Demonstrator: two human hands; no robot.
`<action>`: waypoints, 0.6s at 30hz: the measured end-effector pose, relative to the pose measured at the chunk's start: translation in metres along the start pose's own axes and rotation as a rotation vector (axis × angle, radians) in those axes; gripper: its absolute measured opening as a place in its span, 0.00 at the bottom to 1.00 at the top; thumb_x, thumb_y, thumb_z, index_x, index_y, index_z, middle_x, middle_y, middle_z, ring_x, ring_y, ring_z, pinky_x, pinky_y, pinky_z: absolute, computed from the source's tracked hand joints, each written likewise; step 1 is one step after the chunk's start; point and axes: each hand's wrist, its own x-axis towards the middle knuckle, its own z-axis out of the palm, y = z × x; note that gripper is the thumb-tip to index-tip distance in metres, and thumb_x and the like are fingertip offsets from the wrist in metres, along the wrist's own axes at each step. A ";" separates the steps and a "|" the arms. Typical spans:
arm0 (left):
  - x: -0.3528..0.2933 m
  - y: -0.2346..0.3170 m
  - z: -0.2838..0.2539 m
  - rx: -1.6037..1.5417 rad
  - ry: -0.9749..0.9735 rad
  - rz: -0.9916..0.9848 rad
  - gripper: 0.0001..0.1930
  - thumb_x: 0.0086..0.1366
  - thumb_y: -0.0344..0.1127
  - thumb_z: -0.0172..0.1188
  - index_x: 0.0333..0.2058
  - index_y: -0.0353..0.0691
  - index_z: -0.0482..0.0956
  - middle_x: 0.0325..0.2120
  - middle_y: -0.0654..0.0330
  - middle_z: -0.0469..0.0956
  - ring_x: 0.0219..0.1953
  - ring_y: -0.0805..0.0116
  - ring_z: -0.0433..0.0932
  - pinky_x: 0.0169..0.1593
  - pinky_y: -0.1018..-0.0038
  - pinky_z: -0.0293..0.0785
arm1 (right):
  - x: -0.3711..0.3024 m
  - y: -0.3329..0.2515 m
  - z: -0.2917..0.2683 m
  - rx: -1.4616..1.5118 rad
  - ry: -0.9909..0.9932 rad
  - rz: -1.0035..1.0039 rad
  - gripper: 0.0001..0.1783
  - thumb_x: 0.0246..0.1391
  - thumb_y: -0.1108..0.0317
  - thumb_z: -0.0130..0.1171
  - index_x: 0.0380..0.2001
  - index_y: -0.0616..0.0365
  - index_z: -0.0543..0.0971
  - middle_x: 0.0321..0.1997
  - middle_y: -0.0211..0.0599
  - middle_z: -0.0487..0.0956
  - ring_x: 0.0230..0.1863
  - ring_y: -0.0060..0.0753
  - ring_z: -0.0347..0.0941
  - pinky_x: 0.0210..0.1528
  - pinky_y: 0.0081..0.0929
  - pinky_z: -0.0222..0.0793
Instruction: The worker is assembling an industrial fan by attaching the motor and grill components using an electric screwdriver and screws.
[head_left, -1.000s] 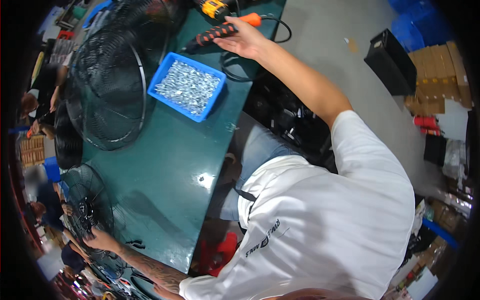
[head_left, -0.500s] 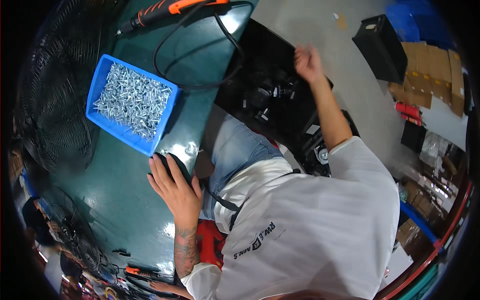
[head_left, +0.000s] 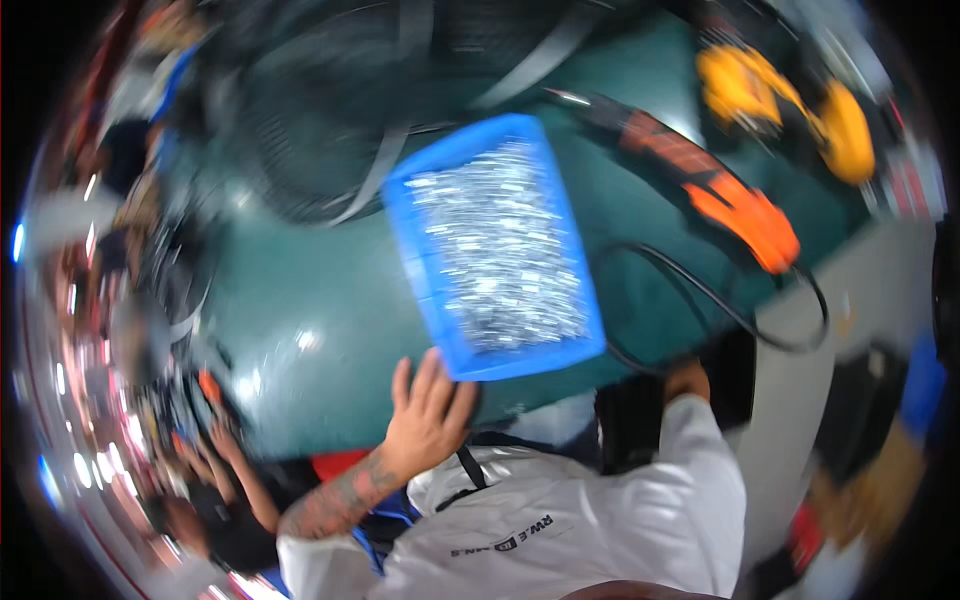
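Note:
A blue plastic bin (head_left: 428, 262) full of small silvery screws (head_left: 505, 250), smeared by motion, stands on the green tabletop. My left hand (head_left: 430, 415) lies palm down at the table's near edge, fingers stretched and slightly apart, their tips by the bin's near left corner. Nothing shows in it. My right hand (head_left: 688, 380) is low beyond the table edge, over a black container (head_left: 640, 420); its fingers are hidden and blurred. Right of the bin lies an orange and black electric screwdriver (head_left: 705, 185) with a looped black cable (head_left: 690, 275).
A large black fan (head_left: 310, 150) stands at the far left of the table. Yellow and black power tools (head_left: 745, 90) sit at the far right. Another person (head_left: 235, 500) works at the lower left, hands on the tabletop. Boxes, blurred, stand on the floor at right.
My view has swung left, so the bin appears nearer the middle. My right hand has come down and closer to the table edge. The black piece earlier under my left hand no longer shows.

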 end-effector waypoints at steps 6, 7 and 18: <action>-0.001 -0.005 -0.010 0.095 0.053 0.030 0.34 0.57 0.40 0.61 0.63 0.40 0.69 0.66 0.40 0.64 0.72 0.43 0.59 0.66 0.35 0.54 | -0.013 0.005 -0.002 0.017 -0.097 0.170 0.26 0.55 0.51 0.62 0.50 0.57 0.83 0.58 0.51 0.79 0.61 0.52 0.75 0.59 0.45 0.73; 0.001 -0.002 -0.012 0.113 0.061 0.034 0.33 0.58 0.39 0.59 0.63 0.40 0.69 0.65 0.42 0.66 0.71 0.45 0.60 0.67 0.38 0.56 | -0.008 -0.006 -0.004 0.035 -0.107 0.166 0.26 0.54 0.51 0.62 0.50 0.57 0.83 0.57 0.51 0.80 0.60 0.52 0.75 0.59 0.45 0.73; -0.017 0.001 -0.013 0.183 0.249 0.024 0.39 0.57 0.41 0.63 0.67 0.38 0.63 0.68 0.43 0.60 0.73 0.47 0.55 0.69 0.43 0.57 | -0.119 -0.073 -0.059 0.088 0.006 -0.138 0.29 0.43 0.50 0.70 0.45 0.59 0.83 0.51 0.55 0.83 0.54 0.55 0.80 0.57 0.42 0.76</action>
